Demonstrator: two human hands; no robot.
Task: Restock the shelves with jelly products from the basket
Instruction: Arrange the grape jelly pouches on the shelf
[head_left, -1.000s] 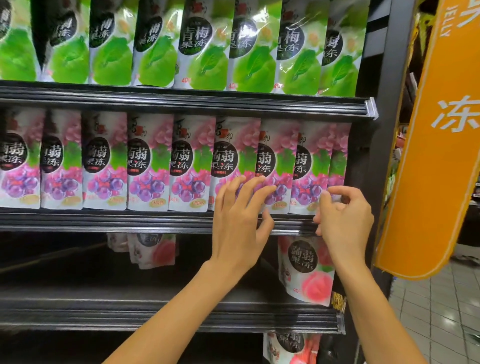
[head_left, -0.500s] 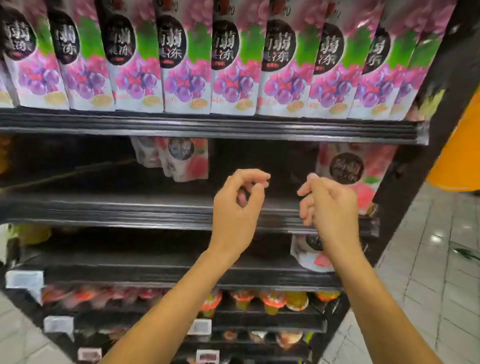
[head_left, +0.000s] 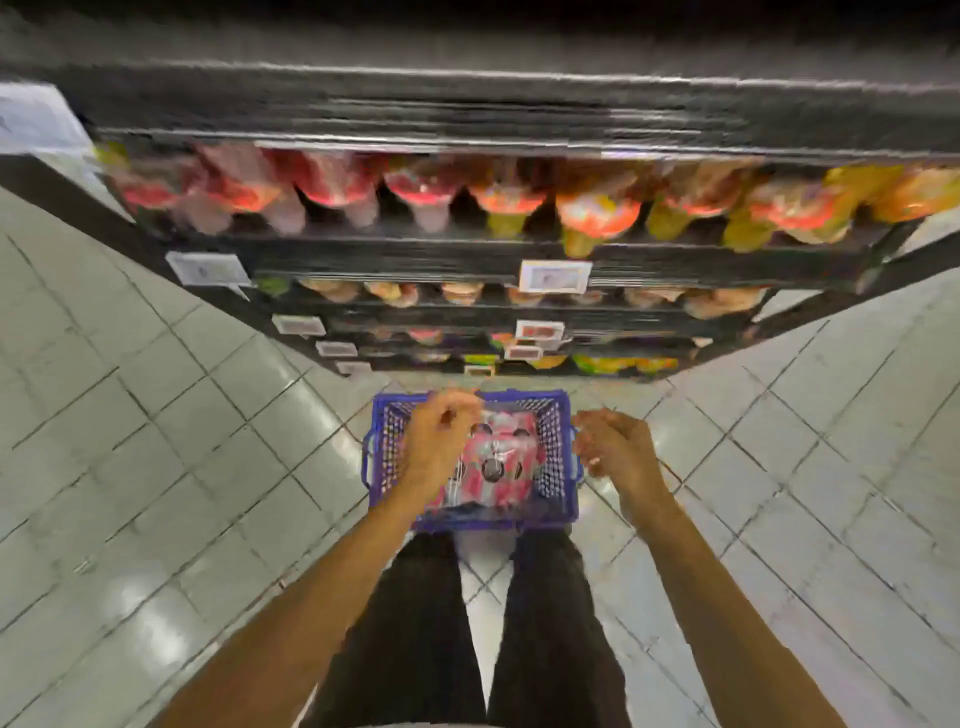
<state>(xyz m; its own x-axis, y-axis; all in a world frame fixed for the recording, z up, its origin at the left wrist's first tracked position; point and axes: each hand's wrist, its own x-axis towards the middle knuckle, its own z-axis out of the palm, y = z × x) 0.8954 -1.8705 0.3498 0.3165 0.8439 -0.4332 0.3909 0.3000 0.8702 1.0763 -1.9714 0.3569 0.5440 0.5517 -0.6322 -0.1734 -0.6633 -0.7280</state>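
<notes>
A blue plastic basket (head_left: 565, 496) stands on the tiled floor in front of my feet. Several pink jelly packs (head_left: 506, 460) lie in it. My left hand (head_left: 436, 441) hangs over the basket's left half, fingers loosely curled, with nothing seen in its grip. Just outside the basket's right rim, my right hand (head_left: 618, 449) is also loosely curled and holds nothing. The picture is blurred by motion.
Black shelves (head_left: 467, 254) rise just beyond the basket, their lower levels stocked with red, orange and yellow jelly cups (head_left: 597, 218). White price tags (head_left: 555, 275) stick out from the shelf edges. Grey floor tiles (head_left: 156, 415) spread to both sides. My dark-trousered legs (head_left: 415, 623) stand behind the basket.
My view has swung down from the grape jelly shelf to the floor basket. Both hands left the shelf edge and dropped to basket height, holding nothing.
</notes>
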